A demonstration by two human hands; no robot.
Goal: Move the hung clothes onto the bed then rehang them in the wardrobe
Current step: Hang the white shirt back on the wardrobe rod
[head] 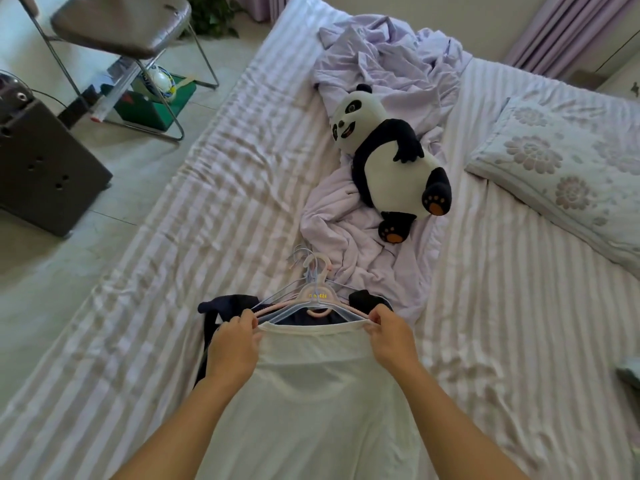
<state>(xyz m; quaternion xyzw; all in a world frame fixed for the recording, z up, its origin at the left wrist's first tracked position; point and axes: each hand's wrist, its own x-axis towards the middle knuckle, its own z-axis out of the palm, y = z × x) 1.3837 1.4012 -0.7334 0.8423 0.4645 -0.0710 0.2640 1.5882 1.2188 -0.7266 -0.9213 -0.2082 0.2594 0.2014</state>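
while both hands pinch the white shirt [311, 393] collar, left hand [232, 348] and right hand [393, 336], it looks light and limp; the stiff hangers [317, 294] just beyond are likely a firmer hold.

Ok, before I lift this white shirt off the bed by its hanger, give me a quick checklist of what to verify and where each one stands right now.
1. Left hand pinches the white cotton shirt at its collar: ok.
2. Right hand pinches the collar's other end: ok.
3. Clear plastic hanger seated inside the shirt's shoulders: cannot tell.
4. Its hook free of the other hooks bunched beside it: not ok.
5. Dark navy garment clear of the shirt: not ok, it lies underneath.
6. Black-and-white panda plush toy out of the way: ok, it lies farther up the striped lilac bed sheet.
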